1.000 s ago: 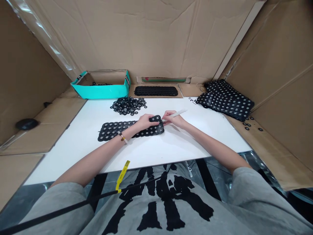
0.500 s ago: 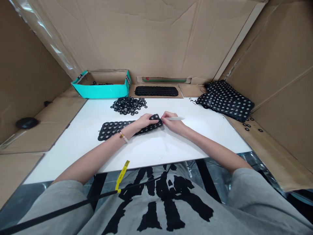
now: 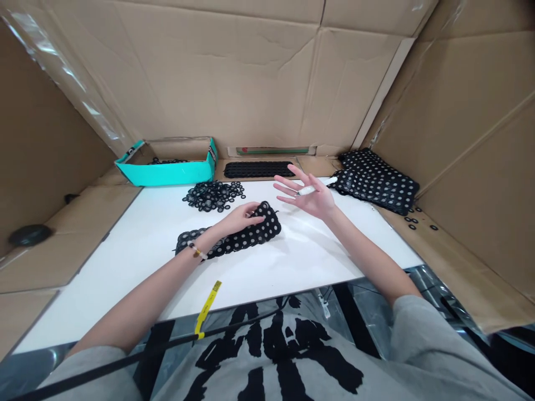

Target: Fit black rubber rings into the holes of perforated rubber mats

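Held loosely, a white pen [image 3: 315,187] is kept in the crook of the thumb of the right hand [image 3: 313,199], whose fingers are spread wide and touch nothing else. The left hand [image 3: 242,219] is laid over a sheet of black rings [image 3: 246,236], its fingers curved across the top (whether the sheet is actually clenched cannot be told).

Cardboard walls [image 3: 234,83] are set up around the work area, and a white board [image 3: 317,256] is laid out within them. The sheet of black rings is placed on this board, left of its middle and near the front, with its right end raised and its left end partly hidden by the left forearm. A stack of similar sheets [image 3: 376,184] is heaped at the far right corner of the board, just beyond the pen. A teal box [image 3: 167,176] is placed on cardboard at the far left, with some black rings seen inside it. A single strip of black rings [image 3: 259,169] is laid on cardboard at the back. A pile of loose black rings [image 3: 213,196] is heaped on the board, just behind the sheet. A few more loose rings [image 3: 418,221] are scattered on cardboard to the right of the board. A bracelet [image 3: 196,250] is worn on the left wrist.
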Available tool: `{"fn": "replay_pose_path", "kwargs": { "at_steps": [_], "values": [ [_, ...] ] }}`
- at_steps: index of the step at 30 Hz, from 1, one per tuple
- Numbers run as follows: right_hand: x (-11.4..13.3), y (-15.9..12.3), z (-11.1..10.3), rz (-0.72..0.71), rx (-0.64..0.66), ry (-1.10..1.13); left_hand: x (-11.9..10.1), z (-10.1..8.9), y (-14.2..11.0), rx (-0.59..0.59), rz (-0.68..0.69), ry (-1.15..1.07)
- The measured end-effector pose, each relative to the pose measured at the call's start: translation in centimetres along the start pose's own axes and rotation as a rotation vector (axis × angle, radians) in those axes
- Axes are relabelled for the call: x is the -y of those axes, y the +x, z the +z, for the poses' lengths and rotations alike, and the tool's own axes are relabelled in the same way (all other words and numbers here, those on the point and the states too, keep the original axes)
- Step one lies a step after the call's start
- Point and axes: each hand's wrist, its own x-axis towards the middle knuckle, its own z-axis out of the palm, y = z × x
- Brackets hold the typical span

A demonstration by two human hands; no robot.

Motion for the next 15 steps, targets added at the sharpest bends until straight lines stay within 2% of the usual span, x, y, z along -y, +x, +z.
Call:
{"fn": "replay_pose_path", "kwargs": {
  "at_steps": [5, 8, 10, 12, 13, 15],
  "values": [
    [0.4, -0.7, 0.3, -0.098, 0.025, -0.047, 1.3, -0.7, -0.4, 0.03, -0.045, 0.231],
    [-0.9, -0.4, 0.1, -0.155, 0.042, -0.227, 0.7, -1.0, -0.9, 0.02, -0.069, 0.422],
    [-2.3, -0.4, 0.3, -0.147, 0.043, -0.461, -1.1, -1.1, -2.2, -0.017, -0.08, 0.609],
    [-3.5, -1.0, 0.8, -0.101, 0.075, -0.738, -4.0, -1.3, -4.6, -0.05, -0.042, 0.758],
    [-3.8, -1.5, 1.2, -0.076, 0.121, -0.857, -5.7, -1.4, -6.3, -0.034, -0.041, 0.778],
    [-3.1, -3.4, 2.0, -0.052, 0.227, -1.034, -8.9, -1.5, -10.4, 0.114, -0.075, 0.693]
  ]
}}
